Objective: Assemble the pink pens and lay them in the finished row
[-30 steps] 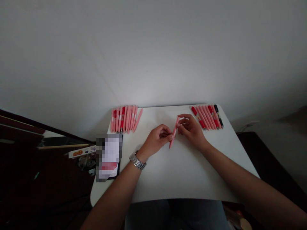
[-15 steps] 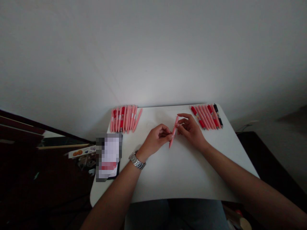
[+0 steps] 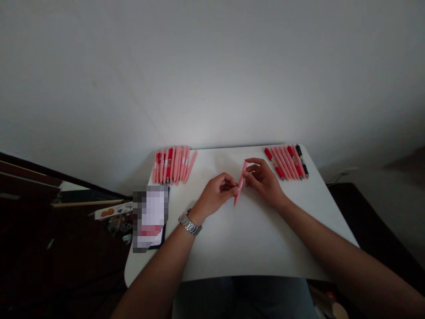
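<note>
A pink pen (image 3: 242,175) is held tilted above the middle of the table, its tip pointing down toward me. My left hand (image 3: 221,191) pinches its lower part between thumb and fingers. Around the upper part, my right hand (image 3: 264,182) closes its thumb and fingers, with the index fingertip on the pen's top end. To the left lies a row of pens (image 3: 175,165), mostly pink with a few red ones. On the right is another row of pens (image 3: 288,162), pink and red with one black pen (image 3: 302,161) at its outer end.
The white table (image 3: 232,248) stands against a grey wall (image 3: 212,79). At its left edge lies a phone-like flat object (image 3: 152,217), blurred by pixels. A metal watch (image 3: 190,222) is on my left wrist. Dark floor clutter (image 3: 119,221) lies left of the table.
Almost nothing differs. Both hands keep their hold on the pink pen, and both rows of pens lie as before.
</note>
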A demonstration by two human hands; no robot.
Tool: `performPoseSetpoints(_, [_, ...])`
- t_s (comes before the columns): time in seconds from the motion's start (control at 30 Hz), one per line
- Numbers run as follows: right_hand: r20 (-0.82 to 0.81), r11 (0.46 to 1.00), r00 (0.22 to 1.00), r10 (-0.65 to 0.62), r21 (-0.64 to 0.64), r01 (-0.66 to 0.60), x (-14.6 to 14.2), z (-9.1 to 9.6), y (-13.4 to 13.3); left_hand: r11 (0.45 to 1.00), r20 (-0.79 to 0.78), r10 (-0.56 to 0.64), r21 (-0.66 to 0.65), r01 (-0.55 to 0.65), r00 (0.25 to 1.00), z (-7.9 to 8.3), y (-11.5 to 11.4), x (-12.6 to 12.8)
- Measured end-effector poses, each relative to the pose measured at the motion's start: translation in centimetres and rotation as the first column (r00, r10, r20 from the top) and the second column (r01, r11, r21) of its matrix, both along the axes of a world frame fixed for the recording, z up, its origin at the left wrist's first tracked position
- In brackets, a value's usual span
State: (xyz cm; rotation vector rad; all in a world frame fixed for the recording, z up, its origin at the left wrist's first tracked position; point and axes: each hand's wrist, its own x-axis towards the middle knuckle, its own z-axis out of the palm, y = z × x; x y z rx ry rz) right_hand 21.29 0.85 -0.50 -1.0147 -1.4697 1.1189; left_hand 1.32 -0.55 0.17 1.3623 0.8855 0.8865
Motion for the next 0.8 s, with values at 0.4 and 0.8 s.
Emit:
performPoseSetpoints(0.4, [0.002, 1.000, 1.000, 0.005, 0.017, -0.005, -0.18, 0.44, -0.25, 1.000, -0.003, 0.012, -0.005, -0.012, 1.000, -0.14, 0.12, 0.01])
performPoseSetpoints(0.8, [0.008, 1.000, 1.000, -0.006, 0.004, 0.006, -0.12, 0.30, -0.25, 0.999, -0.021, 0.044, 0.021, -0.044, 0.999, 0.51, 0.00, -0.01])
